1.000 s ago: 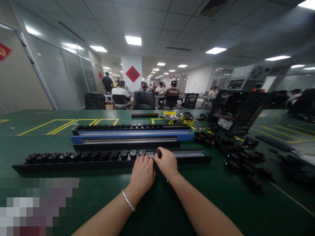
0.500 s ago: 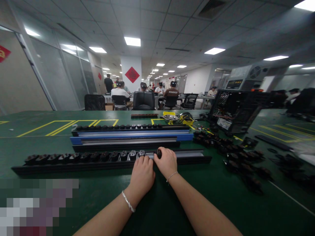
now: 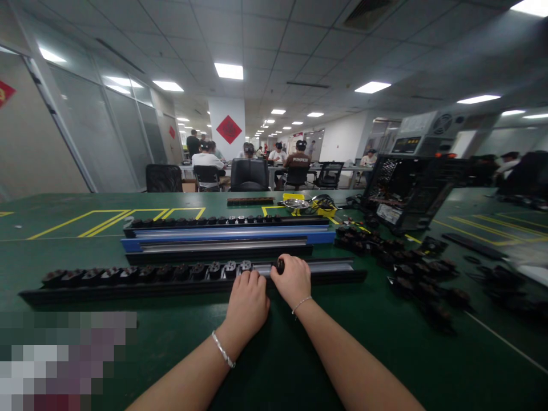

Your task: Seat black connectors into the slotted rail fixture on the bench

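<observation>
A long black track rail [image 3: 128,295] lies across the green table in front of me. Its left part is filled with a row of round black sockets [image 3: 197,270], while a silvery channel [image 3: 329,266] shows bare at the right. Around the front edge of the rail, near the last seated socket, the fingers of my left hand [image 3: 249,299] are closed. A little to its right, my right hand [image 3: 293,281] pinches a small round black socket [image 3: 280,266] over the channel. Whether that socket touches the channel is hidden by the fingers.
Behind lie a blue rail [image 3: 323,238] and another filled rail [image 3: 201,222]. Loose black sockets [image 3: 422,271] are heaped at the right, before an open computer case [image 3: 411,194]. A metal bowl [image 3: 296,204] and a yellow tray [image 3: 326,210] stand farther back. People sit at distant tables.
My right hand has shifted slightly right along the rail with the black socket. The left hand has stayed nearly in place.
</observation>
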`<state>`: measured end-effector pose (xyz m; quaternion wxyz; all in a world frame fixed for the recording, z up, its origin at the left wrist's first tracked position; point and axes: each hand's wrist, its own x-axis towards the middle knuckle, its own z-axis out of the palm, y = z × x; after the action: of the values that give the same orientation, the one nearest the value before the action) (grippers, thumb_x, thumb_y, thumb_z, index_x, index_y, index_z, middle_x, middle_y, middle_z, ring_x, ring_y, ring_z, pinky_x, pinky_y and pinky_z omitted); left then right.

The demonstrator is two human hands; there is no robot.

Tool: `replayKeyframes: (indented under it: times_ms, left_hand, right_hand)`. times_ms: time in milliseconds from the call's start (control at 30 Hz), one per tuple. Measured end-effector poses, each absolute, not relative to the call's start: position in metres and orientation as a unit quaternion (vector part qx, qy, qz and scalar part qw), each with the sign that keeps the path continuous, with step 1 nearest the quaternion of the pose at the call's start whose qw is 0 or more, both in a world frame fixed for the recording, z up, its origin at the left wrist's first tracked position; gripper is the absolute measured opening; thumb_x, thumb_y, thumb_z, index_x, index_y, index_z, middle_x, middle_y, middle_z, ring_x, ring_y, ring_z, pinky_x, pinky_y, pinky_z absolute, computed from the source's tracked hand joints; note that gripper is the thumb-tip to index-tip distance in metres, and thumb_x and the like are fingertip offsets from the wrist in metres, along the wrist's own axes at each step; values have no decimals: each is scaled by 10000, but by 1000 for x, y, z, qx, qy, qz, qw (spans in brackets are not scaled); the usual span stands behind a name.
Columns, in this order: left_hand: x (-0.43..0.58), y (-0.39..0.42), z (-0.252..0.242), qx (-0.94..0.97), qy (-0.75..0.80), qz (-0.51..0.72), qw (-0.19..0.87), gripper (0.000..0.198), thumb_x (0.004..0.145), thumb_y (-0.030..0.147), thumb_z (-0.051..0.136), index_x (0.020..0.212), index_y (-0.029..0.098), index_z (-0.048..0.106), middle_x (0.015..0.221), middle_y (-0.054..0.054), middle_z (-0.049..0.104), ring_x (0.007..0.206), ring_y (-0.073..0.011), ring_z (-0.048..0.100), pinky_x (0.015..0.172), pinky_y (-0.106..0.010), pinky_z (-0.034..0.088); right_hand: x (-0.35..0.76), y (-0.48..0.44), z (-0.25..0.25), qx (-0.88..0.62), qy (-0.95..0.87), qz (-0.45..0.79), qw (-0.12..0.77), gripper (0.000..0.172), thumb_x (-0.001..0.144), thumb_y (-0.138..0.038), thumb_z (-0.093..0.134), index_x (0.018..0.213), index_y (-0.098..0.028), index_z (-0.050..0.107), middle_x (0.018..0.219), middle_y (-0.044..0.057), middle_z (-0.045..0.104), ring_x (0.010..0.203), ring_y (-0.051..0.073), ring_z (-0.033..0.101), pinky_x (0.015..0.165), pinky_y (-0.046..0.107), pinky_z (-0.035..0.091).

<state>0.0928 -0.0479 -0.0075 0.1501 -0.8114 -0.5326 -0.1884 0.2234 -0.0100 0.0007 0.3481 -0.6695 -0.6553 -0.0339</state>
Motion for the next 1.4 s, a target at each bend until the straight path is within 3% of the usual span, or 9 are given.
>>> replayKeyframes:
  times_ms: [333,533,800,1000,1400]
  left_hand:
    - [92,-50,-6,-816,-525,-192,144,134,779,175,483,879,161,570,971,-99,564,961,-253,480,857,-405,389]
    - [94,-50,-9,-826,-503,-221,127,234,787,161,471,1002,173,564,1097,-92,564,1052,-248,471,928,-408,367]
    - [95,-49,-12,-829,-503,-223,101,235,778,175,481,994,154,571,1154,-112,562,1111,-262,468,1000,-443,341]
    - [98,-48,-22,-825,-508,-241,66,311,772,156,463,1071,129,539,1234,-142,528,1228,-269,428,1095,-505,250]
    - [93,-40,-25,-837,-491,-239,38,349,766,162,468,1112,137,506,1301,-146,497,1324,-269,357,1125,-535,209]
  right_hand:
    - [223,-9,1,-686,-645,-21,337,178,757,-324,553,876,-208,617,937,53,666,994,219,536,978,391,246]
    - [224,-8,0,-687,-647,-24,330,171,765,-322,541,864,-210,624,946,56,670,1002,224,534,973,396,248]
    - [223,-8,1,-685,-649,-38,328,148,766,-307,534,839,-210,619,915,53,671,963,215,540,924,365,284]
    - [224,-8,3,-688,-654,-31,313,139,771,-307,526,824,-210,611,921,52,669,964,207,538,854,331,325]
    - [225,-5,4,-690,-650,-24,317,151,771,-311,531,836,-213,625,932,45,673,971,209,539,795,316,351]
